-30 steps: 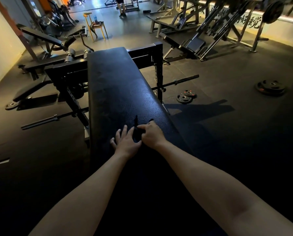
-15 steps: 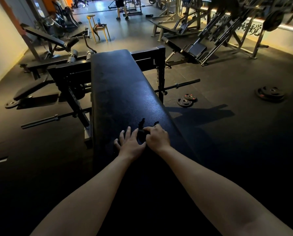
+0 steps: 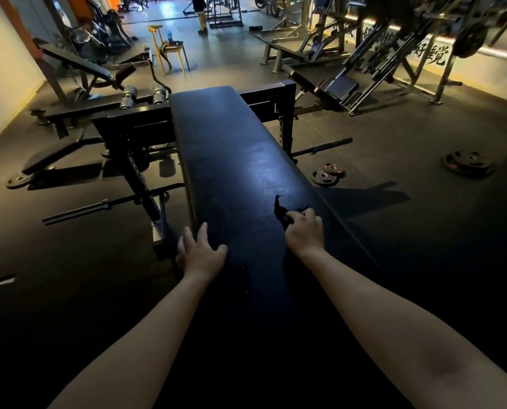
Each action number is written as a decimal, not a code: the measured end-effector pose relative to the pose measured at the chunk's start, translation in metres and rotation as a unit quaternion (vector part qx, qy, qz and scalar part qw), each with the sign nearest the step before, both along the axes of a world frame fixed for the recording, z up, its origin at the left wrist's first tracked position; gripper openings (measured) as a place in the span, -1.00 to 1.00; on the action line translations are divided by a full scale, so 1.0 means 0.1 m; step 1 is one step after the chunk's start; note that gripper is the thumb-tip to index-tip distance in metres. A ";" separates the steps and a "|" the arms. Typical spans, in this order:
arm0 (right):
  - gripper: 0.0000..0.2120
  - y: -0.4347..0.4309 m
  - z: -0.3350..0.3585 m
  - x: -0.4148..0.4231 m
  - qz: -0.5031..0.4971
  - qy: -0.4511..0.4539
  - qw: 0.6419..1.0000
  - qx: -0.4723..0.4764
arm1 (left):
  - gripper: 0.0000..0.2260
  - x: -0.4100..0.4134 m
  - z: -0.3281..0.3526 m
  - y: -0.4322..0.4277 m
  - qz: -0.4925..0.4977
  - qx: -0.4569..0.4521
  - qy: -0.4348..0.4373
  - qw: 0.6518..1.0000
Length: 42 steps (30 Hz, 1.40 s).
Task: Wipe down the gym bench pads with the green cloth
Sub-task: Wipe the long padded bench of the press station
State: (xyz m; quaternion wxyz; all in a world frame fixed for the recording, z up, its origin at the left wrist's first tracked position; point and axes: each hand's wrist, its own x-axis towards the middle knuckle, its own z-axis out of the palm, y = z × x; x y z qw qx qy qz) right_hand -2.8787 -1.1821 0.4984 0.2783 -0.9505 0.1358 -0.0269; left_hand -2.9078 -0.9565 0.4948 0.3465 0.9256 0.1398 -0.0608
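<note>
Observed: the long black padded worktop (image 3: 240,160) of the gym bench runs away from the person, with both forearms extended over its near end. The right hand (image 3: 303,231) rests towards the right side of the worktop, its fingers (image 3: 293,215) curled and pinching a small crumpled cloth (image 3: 280,212). The cloth reads dark rather than green in this dim light and lies bunched on the surface just ahead of the knuckles. The left hand (image 3: 200,252) holds nothing; its fingers (image 3: 202,231) are spread apart, resting at the left edge. Assessment of risk:

- **Coverage:** the cloth is wadded into a small lump, so each pass would probably cover only a narrow strip and leave unwiped bands unless it is flattened under the palm.
- **Grip:** a fingertip pinch is weak under sideways drag, and the cloth could pull free on the grippy padding.
- **Visibility:** the poor lighting and black surface make missed patches hard to spot. A few small dark marks near the close end cannot be identified.
- **Balance:** the far end is well away, so reaching for it risks overbalancing, and the left hand at the very edge could slip off.
- **Footing:** the black round weight plates (image 3: 327,174) and the dark steel barbell (image 3: 323,146) on the floor to the right are trip hazards if the person steps round.
</note>
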 end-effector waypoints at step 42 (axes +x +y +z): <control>-0.69 1.80 0.17 0.41 0.171 0.006 0.985 -0.022 | 0.08 0.29 -0.38 0.47 -0.081 -0.130 0.063 0.986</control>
